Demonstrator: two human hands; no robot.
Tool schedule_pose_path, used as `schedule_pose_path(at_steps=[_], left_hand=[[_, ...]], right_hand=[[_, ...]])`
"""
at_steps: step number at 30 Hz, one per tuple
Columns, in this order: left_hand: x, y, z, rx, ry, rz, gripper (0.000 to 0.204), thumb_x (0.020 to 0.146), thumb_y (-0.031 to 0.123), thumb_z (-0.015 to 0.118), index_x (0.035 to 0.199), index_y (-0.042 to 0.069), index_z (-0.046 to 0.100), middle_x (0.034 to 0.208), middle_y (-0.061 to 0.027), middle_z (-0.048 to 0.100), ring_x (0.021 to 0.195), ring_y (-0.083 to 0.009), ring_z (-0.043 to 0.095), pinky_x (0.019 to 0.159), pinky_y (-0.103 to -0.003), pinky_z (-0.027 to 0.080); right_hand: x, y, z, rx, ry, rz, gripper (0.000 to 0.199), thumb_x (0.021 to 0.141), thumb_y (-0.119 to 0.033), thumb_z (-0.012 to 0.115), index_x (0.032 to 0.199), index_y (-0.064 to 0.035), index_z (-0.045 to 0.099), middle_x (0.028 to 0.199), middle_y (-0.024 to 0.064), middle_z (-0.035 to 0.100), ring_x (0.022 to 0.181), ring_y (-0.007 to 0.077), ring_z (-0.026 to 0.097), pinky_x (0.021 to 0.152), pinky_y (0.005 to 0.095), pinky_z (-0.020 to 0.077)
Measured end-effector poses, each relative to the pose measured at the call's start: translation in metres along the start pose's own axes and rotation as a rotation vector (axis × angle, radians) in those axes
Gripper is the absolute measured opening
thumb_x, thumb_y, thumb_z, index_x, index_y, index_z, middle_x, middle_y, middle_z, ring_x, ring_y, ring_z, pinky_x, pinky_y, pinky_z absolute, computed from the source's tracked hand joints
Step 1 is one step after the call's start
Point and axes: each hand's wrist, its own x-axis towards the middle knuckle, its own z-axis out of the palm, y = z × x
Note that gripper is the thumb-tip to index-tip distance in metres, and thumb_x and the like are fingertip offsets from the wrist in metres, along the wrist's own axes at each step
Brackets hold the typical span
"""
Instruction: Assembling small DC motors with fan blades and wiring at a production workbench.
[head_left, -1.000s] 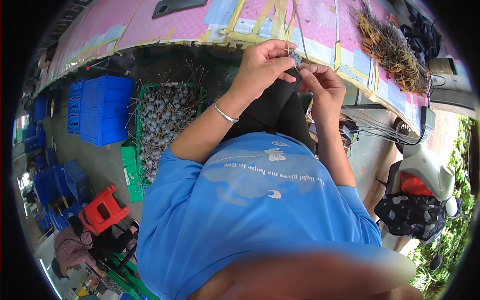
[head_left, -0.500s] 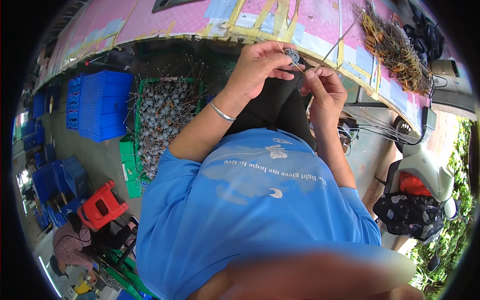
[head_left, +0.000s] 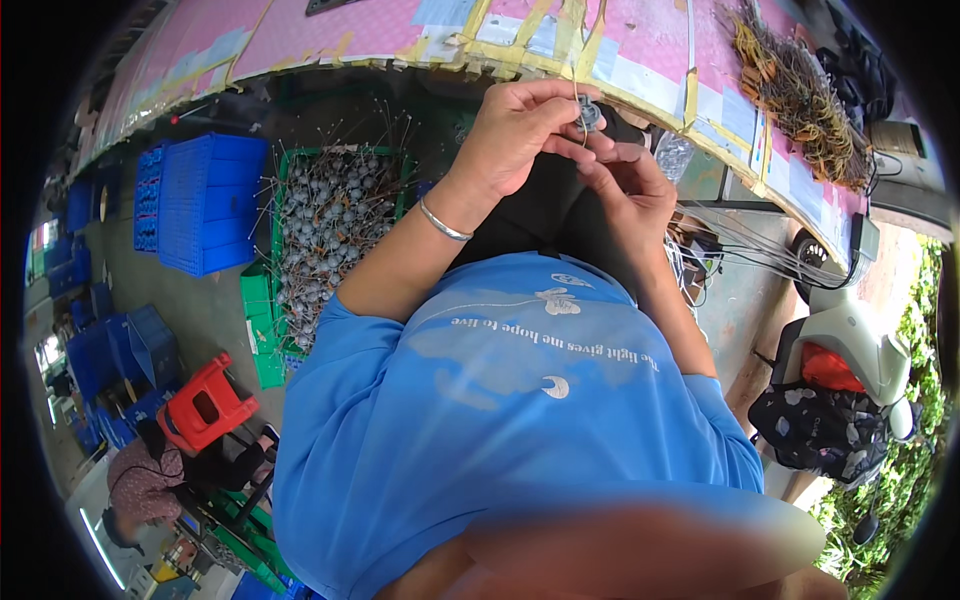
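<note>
My left hand [head_left: 525, 135] is closed, its thumb and fingers pinching a small round grey part [head_left: 588, 114] near the table's edge. A thin tan wire [head_left: 577, 75] runs upright past the part and down between my two hands. Against the left fingers, my right hand [head_left: 638, 188] is closed with thumb and index finger together at the wire's lower end. The fingertips partly cover that end. Both hands are raised over my lap.
Ahead lies a pink worktable [head_left: 330, 45] with taped edges and a bundle of wires [head_left: 805, 110] at right. To my left stand a green crate [head_left: 283, 165] of grey wired parts and blue crates [head_left: 210, 205]. Beyond are a red stool [head_left: 208, 402], a co-worker [head_left: 145, 480] and, at right, a scooter [head_left: 845, 340].
My right hand has moved left and slightly down, up against the left fingers. The long thin length that slanted up rightward from it no longer shows there. The left hand keeps its grip.
</note>
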Motion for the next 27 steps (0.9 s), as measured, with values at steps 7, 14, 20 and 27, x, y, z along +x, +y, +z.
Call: schedule_pose_path(at_steps=[7,14,20,27], left_hand=[[-0.017,0.006,0.014,0.11,-0.105,-0.028,0.025,0.09,0.005,0.059,0.109,-0.011,0.062,0.087,-0.0139,0.068,0.068,-0.0255,0.072,0.059,-0.031,0.061],[-0.019,0.005,0.018,0.074,-0.044,-0.027,0.023,0.087,0.007,0.06,0.105,-0.007,0.066,0.085,-0.0153,0.069,0.064,-0.0243,0.07,0.054,-0.029,0.059],[-0.012,0.001,0.02,0.013,-0.018,-0.082,0.014,0.088,0.004,0.059,0.095,-0.006,0.065,0.08,-0.0161,0.069,0.06,-0.0213,0.069,0.049,-0.028,0.057],[-0.006,-0.017,0.016,0.182,-0.179,0.222,0.045,0.084,-0.007,0.067,0.127,-0.009,0.053,0.104,-0.0148,0.064,0.083,-0.023,0.071,0.072,-0.029,0.061]], right_hand=[[0.047,-0.024,-0.017,0.407,-0.205,0.123,0.028,0.096,-0.016,0.059,0.118,0.0014,0.063,0.112,0.0111,0.068,0.105,0.0168,0.062,0.094,0.0335,0.0481],[0.05,-0.022,-0.013,0.615,-0.209,0.036,0.018,0.093,-0.01,0.06,0.098,0.0032,0.07,0.116,0.0206,0.065,0.111,0.0319,0.06,0.101,0.0432,0.0436],[0.051,-0.023,-0.01,0.539,-0.123,0.107,0.013,0.092,-0.005,0.061,0.096,0.0038,0.07,0.102,0.0178,0.069,0.1,0.0274,0.065,0.093,0.0378,0.0488],[0.061,-0.013,-0.021,0.631,-0.113,0.418,0.011,0.092,-0.006,0.063,0.095,0.0014,0.07,0.088,0.0088,0.07,0.08,0.0146,0.065,0.072,0.0271,0.0519]])
